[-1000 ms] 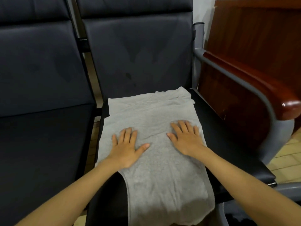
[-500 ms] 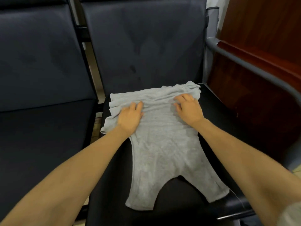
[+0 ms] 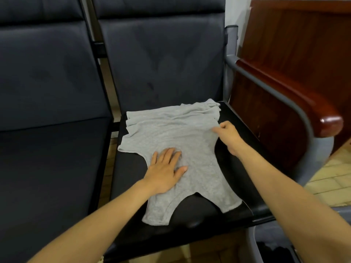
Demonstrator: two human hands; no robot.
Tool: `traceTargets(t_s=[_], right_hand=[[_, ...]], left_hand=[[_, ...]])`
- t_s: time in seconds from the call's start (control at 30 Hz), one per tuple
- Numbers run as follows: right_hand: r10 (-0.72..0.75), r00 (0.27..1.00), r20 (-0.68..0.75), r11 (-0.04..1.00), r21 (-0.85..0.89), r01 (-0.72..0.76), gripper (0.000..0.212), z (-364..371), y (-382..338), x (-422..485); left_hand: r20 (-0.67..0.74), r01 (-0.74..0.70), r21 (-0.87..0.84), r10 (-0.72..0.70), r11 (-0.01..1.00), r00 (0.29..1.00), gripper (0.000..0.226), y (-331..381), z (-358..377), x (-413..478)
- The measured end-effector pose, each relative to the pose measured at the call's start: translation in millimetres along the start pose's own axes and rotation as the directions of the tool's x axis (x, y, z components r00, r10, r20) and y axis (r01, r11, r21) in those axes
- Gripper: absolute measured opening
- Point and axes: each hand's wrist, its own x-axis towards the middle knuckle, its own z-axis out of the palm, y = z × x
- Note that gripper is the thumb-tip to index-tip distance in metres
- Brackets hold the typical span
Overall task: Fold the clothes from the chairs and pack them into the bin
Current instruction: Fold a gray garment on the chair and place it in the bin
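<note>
text: none legible | labels/brands: none (grey garment & chairs plain) | nos.: none

1. A dark padded chair filled the left of the frame, dimly lit.
2. A second chair of the same kind stood just beside it at the centre, with a narrow gap between them.
3. A grey metal frame curved down the second chair's right side, topped by a glossy reddish wooden armrest.
4. A dark-red wooden panel stood behind the armrest, upper right.
5. A strip of pale wall showed at the top, between chair back and panel.
6. Yellowish floor tiles lay at the right edge.
</note>
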Motion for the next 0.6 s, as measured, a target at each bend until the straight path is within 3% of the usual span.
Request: traceTargets(t_s=[0.07, 0.13, 0.2, 0.23, 0.3, 0.33, 0.37, 0.43, 0.5, 0.6], right_hand=[[0.030, 0.998, 0.047, 0.965, 0.260, -0.041, 0.024, -6.3, -10.5, 0.5], [-0.055, 0.998, 0.032, 0.969, 0.243, 0.046, 0.028, -11.9, -16.4, 0.7], [-0.293, 0.953, -0.075, 0.952, -0.119, 0.283, 0.026, -15.9, -16.4, -5.7], [-0.441, 0.893, -0.086, 0.842, -0.385, 0.379, 0.025, -17.5, -12.6, -8.4], [-0.608, 0.790, 0.084, 0.440, -0.792, 0.423, 0.024, -18.2, -3.7, -16.6], [-0.595, 0.790, 0.148, 0.314, -0.862, 0.398, 0.025, -18.4, 2.8, -17.9], [-0.563, 0.813, 0.148, 0.291, -0.885, 0.363, 0.024, -19.0, 8.1, -19.4], [-0.461, 0.888, 0.004, 0.549, -0.784, 0.288, 0.016, -20.6, 12.1, -21.8], [-0.384, 0.906, -0.181, 0.811, -0.535, 0.237, 0.014, -23.1, 12.7, -15.1], [-0.109, 0.964, -0.244, 0.887, -0.461, -0.016, 0.044, -24.5, 14.1, 3.3]], left_hand=[[0.008, -0.003, 0.010, 0.003, 1.000, 1.000, 0.067, 1.3, -0.5, -4.0], [0.017, 0.006, 0.016, -0.006, 1.000, 1.000, 0.067, 3.5, 0.0, -9.3], [0.023, 0.018, 0.014, -0.018, 1.000, 1.000, 0.066, 5.4, 1.9, -12.6], [0.021, 0.018, 0.013, -0.019, 1.000, 1.000, 0.066, 6.1, 2.1, -13.4], [0.011, 0.013, 0.012, -0.013, 1.000, 1.000, 0.067, 7.4, 1.4, -13.8], [0.008, 0.009, 0.008, -0.009, 1.000, 1.000, 0.069, 8.3, 1.5, -14.9], [0.006, 0.002, -0.001, -0.002, 1.000, 1.000, 0.075, 9.6, 0.7, -17.4], [-0.002, -0.016, -0.004, 0.016, 1.000, 1.000, 0.089, 12.5, 0.0, -26.7], [-0.051, -0.010, 0.005, 0.010, 1.000, 0.999, 0.093, 16.6, -2.5, -34.2], [-0.258, 0.058, -0.005, -0.057, 0.998, 0.965, 0.060, 24.5, -15.7, -22.6]])
